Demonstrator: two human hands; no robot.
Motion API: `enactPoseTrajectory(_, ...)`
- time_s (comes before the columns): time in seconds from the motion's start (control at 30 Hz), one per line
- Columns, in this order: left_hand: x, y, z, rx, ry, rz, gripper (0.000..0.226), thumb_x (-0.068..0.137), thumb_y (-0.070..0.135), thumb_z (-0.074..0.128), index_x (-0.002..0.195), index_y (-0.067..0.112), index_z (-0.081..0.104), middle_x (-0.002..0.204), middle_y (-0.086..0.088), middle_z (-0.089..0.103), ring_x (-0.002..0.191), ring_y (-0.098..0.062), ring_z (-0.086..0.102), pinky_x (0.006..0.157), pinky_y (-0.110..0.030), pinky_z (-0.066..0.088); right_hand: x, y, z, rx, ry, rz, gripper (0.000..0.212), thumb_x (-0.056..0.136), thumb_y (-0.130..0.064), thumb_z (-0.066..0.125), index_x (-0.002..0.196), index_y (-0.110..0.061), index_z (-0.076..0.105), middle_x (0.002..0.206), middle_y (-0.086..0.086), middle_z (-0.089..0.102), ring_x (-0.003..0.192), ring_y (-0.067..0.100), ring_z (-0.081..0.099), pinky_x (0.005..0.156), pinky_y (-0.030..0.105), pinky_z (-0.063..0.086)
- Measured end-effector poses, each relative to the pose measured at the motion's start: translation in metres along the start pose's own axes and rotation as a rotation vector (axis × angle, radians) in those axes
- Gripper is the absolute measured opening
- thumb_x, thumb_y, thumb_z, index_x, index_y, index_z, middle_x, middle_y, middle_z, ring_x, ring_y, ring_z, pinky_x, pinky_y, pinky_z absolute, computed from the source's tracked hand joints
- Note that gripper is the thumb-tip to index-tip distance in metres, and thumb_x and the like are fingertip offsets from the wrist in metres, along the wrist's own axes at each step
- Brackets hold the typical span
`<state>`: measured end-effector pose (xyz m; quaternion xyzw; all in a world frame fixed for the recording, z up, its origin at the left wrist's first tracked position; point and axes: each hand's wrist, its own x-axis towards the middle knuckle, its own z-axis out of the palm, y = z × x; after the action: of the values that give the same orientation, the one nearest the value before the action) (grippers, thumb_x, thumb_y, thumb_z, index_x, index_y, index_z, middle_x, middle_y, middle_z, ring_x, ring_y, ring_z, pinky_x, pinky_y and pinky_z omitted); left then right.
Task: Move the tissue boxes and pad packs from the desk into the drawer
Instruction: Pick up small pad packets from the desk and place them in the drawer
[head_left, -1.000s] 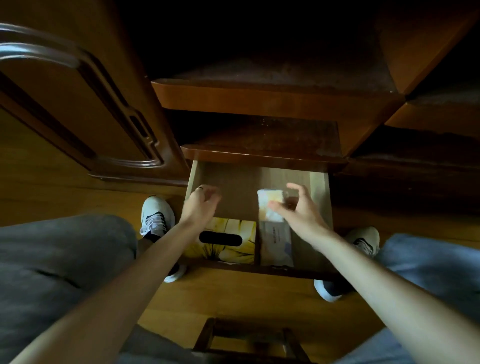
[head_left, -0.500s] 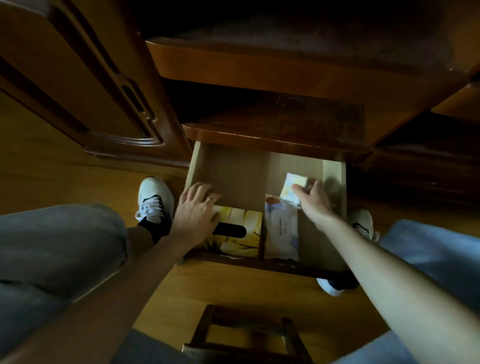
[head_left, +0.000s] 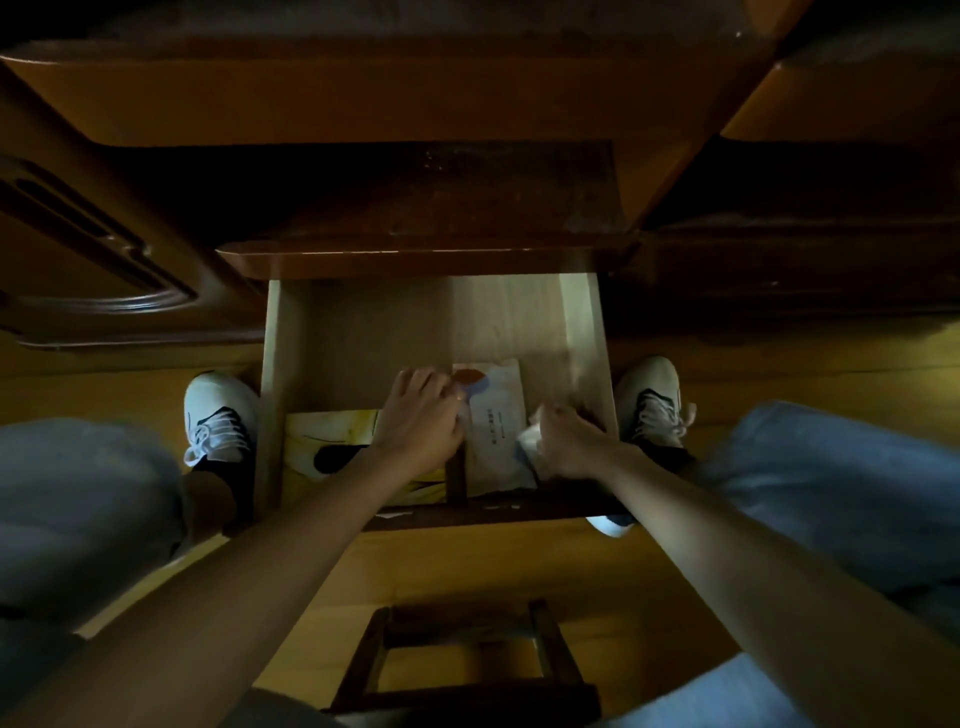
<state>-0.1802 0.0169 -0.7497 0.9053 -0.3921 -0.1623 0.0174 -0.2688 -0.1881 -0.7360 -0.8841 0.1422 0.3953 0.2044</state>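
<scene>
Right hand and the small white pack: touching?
Touching. The head view shows the right hand with fingers curled round the small white pack, low in the drawer beside the flat pad pack.

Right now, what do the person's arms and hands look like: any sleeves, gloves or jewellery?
Both forearms are bare, with no sleeves in view. The left hand and right hand wear no gloves. No watch or bracelet shows at either wrist. The light is too dim to tell whether a ring is worn.

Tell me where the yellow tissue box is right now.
In the head view, the yellow tissue box lies in the drawer's front left corner, beside the white pad pack, partly under the left hand.
</scene>
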Motion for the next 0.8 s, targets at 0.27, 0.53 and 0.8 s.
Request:
enactPoseTrajectory(0.27,-0.029,-0.033,0.011,-0.134,-0.053,-0.172,0.061,0.101,0.059,0.040,0.139,0.014,0.056,0.135,-0.011,0.058,0.126,-0.030,0.050,0.106,-0.043,0.036,0.001,-0.014,-0.022,-0.781,0.001,-0.138,0.024,0.102,-0.020,0.049,0.113,-0.013,0.068,0.119,0.007,0.067,0.111,0.029,0.061,0.085,0.040,0.049)
enactPoseTrajectory(0.53,-0.032,-0.030,0.018,-0.129,-0.050,-0.215,0.057,0.103,0.057,0.035,0.134,0.015,0.058,0.131,-0.011,0.062,0.123,-0.031,0.052,0.105,-0.043,0.034,-0.001,-0.008,-0.020,-0.680,-0.188,-0.105,0.059,0.085,-0.050,0.066,0.130,-0.014,0.054,0.120,0.008,0.065,0.112,0.029,0.060,0.103,0.046,0.041)
enactPoseTrajectory(0.8,-0.031,-0.030,0.017,-0.144,-0.076,-0.233,0.058,0.102,0.059,0.034,0.135,0.016,0.056,0.133,-0.009,0.060,0.123,-0.030,0.050,0.103,-0.044,0.033,0.007,-0.008,-0.013,-0.568,-0.194,-0.029,0.061,0.089,-0.042,0.066,0.141,-0.016,0.047,0.133,0.010,0.059,0.133,0.032,0.048,0.115,0.050,0.027)
